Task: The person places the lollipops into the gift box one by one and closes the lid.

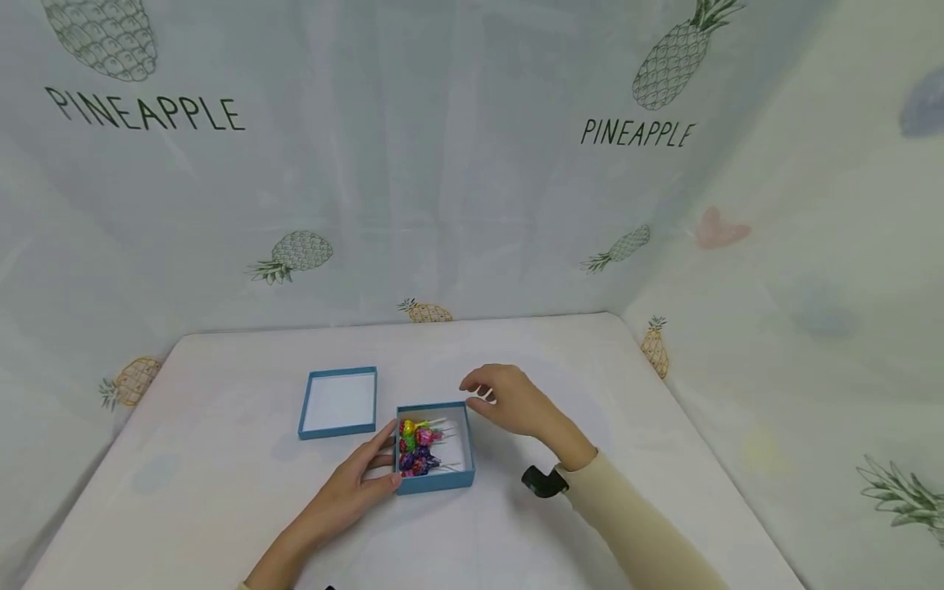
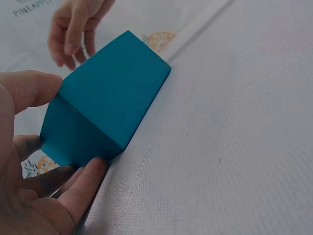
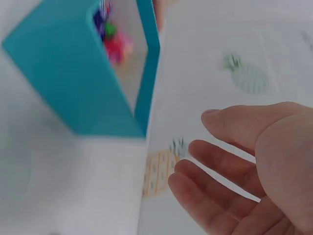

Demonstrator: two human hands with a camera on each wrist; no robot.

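Observation:
A blue box (image 1: 437,483) with a white inside lies on the table, its top uncovered. Several lollipops (image 1: 417,459) in bright wrappers are in it, heads to the left and white sticks to the right. My left hand (image 1: 347,496) holds the box at its left side, thumb at the near corner and fingers along the wall, as the left wrist view shows of the blue box (image 2: 112,93). Just off the box's far right corner hovers my right hand (image 1: 516,401), with loosely bent fingers and nothing in them; the right wrist view shows this hand (image 3: 249,166) apart from the box.
Left of the box and farther back lies a blue-edged lid (image 1: 341,401), white inside facing up. A white cloth covers the table (image 1: 590,369). Behind it hangs a curtain (image 1: 442,164) printed with pineapples, and another cloth (image 1: 796,287) hangs along the right.

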